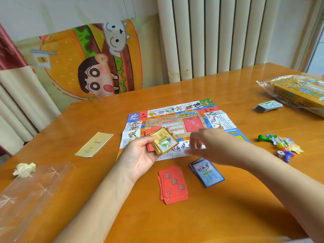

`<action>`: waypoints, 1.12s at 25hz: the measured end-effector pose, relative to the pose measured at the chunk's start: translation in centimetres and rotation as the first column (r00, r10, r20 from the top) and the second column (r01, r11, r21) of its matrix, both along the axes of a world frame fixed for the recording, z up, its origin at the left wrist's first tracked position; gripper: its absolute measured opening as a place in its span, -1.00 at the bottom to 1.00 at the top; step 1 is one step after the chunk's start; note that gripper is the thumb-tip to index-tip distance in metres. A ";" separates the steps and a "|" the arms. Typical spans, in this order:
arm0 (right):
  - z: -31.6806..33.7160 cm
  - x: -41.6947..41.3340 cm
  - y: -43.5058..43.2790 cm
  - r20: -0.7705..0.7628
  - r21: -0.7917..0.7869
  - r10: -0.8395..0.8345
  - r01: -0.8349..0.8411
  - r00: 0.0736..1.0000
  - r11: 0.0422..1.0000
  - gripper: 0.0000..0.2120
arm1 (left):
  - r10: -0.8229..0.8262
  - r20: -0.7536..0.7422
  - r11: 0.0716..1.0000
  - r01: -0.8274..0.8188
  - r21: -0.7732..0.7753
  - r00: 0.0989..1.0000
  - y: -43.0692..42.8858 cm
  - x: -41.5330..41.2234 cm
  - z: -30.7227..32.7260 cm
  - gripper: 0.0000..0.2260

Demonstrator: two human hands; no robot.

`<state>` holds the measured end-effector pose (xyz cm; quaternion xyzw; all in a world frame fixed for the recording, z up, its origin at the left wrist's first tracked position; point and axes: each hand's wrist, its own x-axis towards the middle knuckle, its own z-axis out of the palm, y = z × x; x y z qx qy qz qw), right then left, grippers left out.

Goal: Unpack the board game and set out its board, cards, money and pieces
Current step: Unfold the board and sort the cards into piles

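Nearest on the orange-brown desk lies a loose pile of red cards, face down with question marks on their backs. Just to its right, not touching it, sits a small stack of blue-bordered cards, face up. At the near left a clear plastic bag lies flat, with a crumpled paper wad at its far edge. Both forearms reach in from the near side. The left hand is turned palm up over the near edge of the board, fingers and thumb curled round a deck of cards — a yellow-bordered card on top, red ones beneath. The right hand hangs just beside the deck above the board's near right part; it is blurred, fingers pointing down, and I cannot tell whether they pinch anything. The board lies unfolded and flat in the middle of the desk, its creases showing. To its left, apart from it, lies a pale yellow folded leaflet. To its right is a heap of pieces — green, blue and yellow pawns, a die and coloured paper tokens. Farther right, a stack of paper money sits just beside the yellow game box, which lies in crinkled clear wrap at the far right corner. Beyond the desk are a cloth with a cartoon burger print and a white radiator.
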<state>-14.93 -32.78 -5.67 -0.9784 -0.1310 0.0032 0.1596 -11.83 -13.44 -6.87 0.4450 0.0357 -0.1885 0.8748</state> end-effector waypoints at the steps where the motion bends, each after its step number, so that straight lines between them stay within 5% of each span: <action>1: 0.0 0.4 0.2 0.064 0.195 -0.038 0.025 0.997 0.981 -0.69 | 0.034 0.032 0.999 -0.035 0.006 0.999 0.0 0.2 -0.1 -0.77; 3: 0.1 0.6 0.9 0.036 0.584 -0.056 0.025 0.998 0.811 -0.68 | 0.067 0.116 0.997 -0.073 0.041 0.991 0.0 0.2 -0.3 -0.77; 5: -0.1 0.4 1.8 -0.076 0.738 0.019 0.043 0.997 0.674 -0.70 | 0.065 0.202 0.988 -0.091 0.123 0.977 -0.4 -0.1 -0.6 -0.78; 13: -1.3 1.1 2.0 -0.190 0.849 0.032 0.148 0.981 0.508 -0.96 | 0.034 0.321 0.978 -0.098 0.186 0.947 -0.9 -0.6 -0.8 -0.72; 21: -1.3 1.4 1.9 -0.198 0.918 -0.004 0.187 0.980 0.351 -0.88 | 0.187 0.295 0.957 -0.242 0.160 0.937 -1.0 -0.2 -0.8 -0.76; 28: -1.7 1.2 2.4 -0.269 0.917 0.083 0.229 0.960 0.326 -0.86 | 0.159 0.392 0.922 -0.278 0.268 0.906 -1.4 -0.5 -1.2 -0.77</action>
